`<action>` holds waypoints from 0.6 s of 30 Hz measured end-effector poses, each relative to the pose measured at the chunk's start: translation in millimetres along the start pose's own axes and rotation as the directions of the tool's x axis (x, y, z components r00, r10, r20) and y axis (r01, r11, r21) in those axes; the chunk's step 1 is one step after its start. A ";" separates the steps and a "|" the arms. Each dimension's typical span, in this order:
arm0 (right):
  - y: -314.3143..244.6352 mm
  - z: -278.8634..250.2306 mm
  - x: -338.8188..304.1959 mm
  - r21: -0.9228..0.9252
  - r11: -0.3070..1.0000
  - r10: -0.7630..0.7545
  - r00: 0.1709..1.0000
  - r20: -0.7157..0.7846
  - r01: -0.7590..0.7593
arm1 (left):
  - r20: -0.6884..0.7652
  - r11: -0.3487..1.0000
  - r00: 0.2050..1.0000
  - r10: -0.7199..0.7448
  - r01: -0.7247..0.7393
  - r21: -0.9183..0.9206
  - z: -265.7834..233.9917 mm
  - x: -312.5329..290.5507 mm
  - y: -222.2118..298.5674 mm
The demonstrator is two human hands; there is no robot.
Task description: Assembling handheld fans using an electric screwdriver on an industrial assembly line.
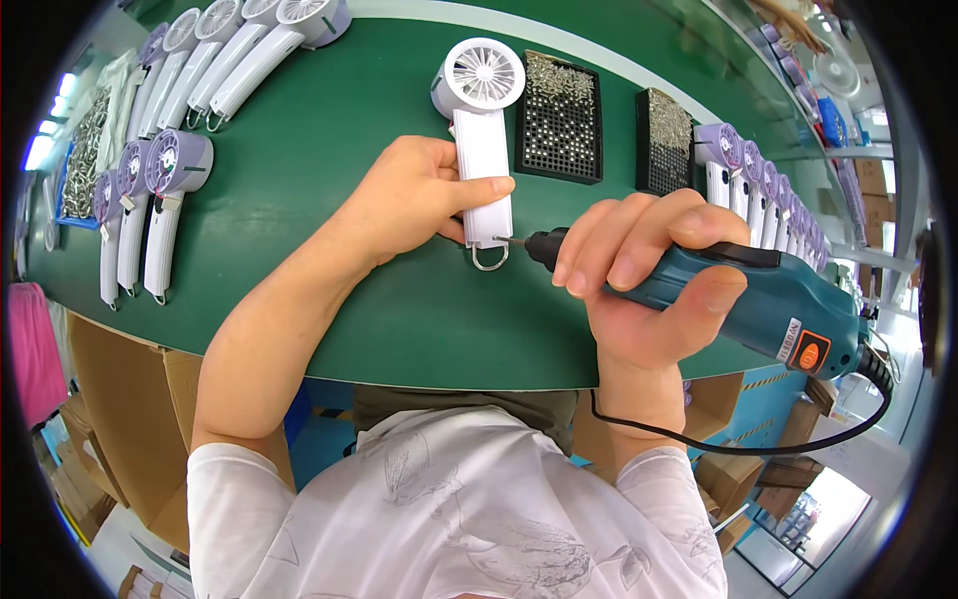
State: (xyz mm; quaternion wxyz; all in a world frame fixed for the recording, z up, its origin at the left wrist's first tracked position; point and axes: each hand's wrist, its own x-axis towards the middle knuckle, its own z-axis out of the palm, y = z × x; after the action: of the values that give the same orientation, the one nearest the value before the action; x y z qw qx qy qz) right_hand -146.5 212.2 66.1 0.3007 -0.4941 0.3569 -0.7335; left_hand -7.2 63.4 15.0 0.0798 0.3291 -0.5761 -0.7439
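Observation:
A white and lilac handheld fan (484, 150) lies on the green table, its round grille away from me and its wire loop toward me. My left hand (414, 195) is closed around the fan's handle, with the thumb across its top. In my right hand (654, 260) is a teal electric screwdriver (748, 299), held almost level and pointing left. Its thin bit meets the lower end of the handle near the loop; whether a screw sits at the tip is too small to tell. A black cable runs from its back end.
Beyond the fan stand a black screw tray (559, 150) and a second screw tray (666, 150). More fans (175, 170) lie at the left, and a row of fans (733, 150) at the right. A blue bin (68, 190) of metal parts sits far left. Cardboard boxes (125, 409) stand below the table edge.

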 end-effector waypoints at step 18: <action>14.6 5.8 2.0 0.060 0.998 0.003 0.996 0.087 -0.008 | -0.056 1.000 0.998 0.002 -0.001 0.025 1.6 3.9 -6.8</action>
State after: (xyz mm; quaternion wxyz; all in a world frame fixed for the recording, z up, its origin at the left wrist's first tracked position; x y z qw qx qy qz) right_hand -140.5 201.1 56.7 0.3329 -0.5154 0.3225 -0.7208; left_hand -9.4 65.0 7.5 0.0924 0.3502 -0.5831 -0.7272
